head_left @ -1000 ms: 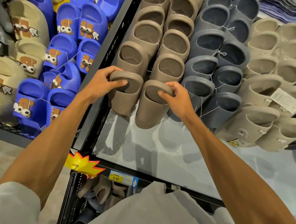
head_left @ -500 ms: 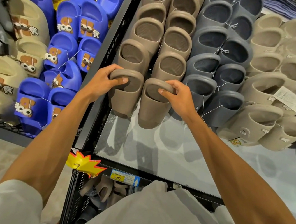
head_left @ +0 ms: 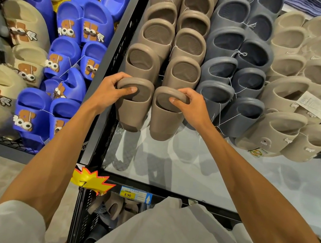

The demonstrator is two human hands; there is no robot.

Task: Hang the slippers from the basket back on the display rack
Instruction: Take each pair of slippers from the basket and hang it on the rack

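Your left hand (head_left: 106,91) pinches the left taupe slipper (head_left: 134,105), your right hand (head_left: 191,109) the right taupe slipper (head_left: 164,115); both hang lengthwise, toes down, against the display rack (head_left: 107,85).

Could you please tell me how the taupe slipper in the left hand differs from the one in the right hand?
The left slipper hangs a little higher than the right slipper, and its toe tilts rightward while the right one points nearly straight down. The left hand grips the left slipper's strap from the left edge; the right hand grips the right slipper's from the right edge. Both share the taupe colour and shape, at the bottom of the taupe column.
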